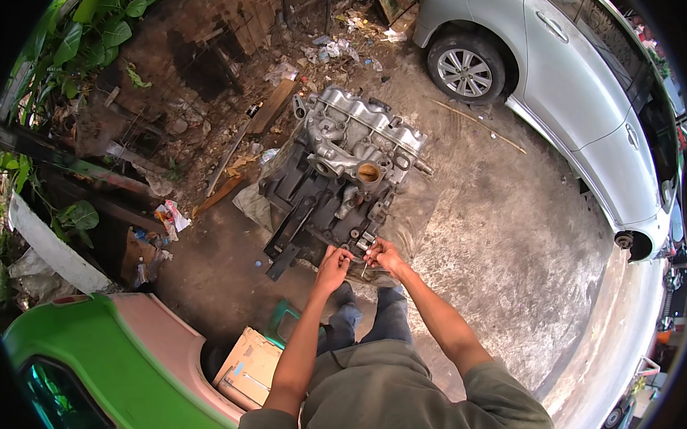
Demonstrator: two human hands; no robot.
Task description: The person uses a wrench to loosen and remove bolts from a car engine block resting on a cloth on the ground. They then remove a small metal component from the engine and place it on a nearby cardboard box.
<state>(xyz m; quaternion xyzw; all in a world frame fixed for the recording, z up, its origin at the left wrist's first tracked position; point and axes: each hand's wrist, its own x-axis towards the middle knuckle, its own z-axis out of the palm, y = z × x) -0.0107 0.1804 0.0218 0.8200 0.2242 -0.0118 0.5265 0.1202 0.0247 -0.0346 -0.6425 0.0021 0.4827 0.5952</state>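
A car engine (367, 129) with a silvery top cover and darker block stands on the ground in front of me. Both hands are close together at its near end. My right hand (387, 257) is closed on a small metal part (365, 240), and a thin light rod (364, 270) points down below its fingers. To its left, my left hand (333, 268) has its fingers pinched together near the engine's lower edge. What it grips, if anything, is too small to make out. A round brown opening (368, 173) shows on the engine's metal housing.
A silver car (584, 97) stands at the right, its rear wheel (468, 72) toward the engine. At the lower left are a green car body (136, 369), a cardboard box (249, 366) and a green stool (283, 318). Wooden planks (274, 106) and litter lie beyond the engine.
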